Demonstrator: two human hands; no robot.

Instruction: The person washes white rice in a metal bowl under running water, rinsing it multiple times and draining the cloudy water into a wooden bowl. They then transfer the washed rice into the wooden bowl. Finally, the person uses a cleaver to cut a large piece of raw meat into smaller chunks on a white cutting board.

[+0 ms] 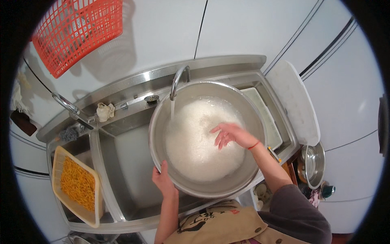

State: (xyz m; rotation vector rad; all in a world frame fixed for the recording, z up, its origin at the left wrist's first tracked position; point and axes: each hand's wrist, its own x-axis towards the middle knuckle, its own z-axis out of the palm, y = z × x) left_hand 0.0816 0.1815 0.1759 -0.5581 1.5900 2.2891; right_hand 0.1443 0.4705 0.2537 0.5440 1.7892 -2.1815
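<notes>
A large round stainless-steel basin (210, 189) rests over the sink, slightly right of the middle. Cloudy water and what looks like white rice (195, 134) lie inside it. From the curved chrome faucet (177, 82) a stream of water runs into the basin's left side. My left hand (164, 180) grips the basin's rim at the lower left, thumb on top. Over the rice, my right hand (230, 135) hovers with fingers spread and slightly curled, holding nothing; whether the fingertips touch the water is hard to tell.
Cloudy water covers the middle sink compartment (134, 170). A cream basket (99, 198) of yellow-orange strips sits at left. A second faucet (65, 103), a steel-wool scrubber (69, 134) and a cloth (105, 112) are behind. A red basket (79, 33) hangs above; a white board (294, 103) leans right.
</notes>
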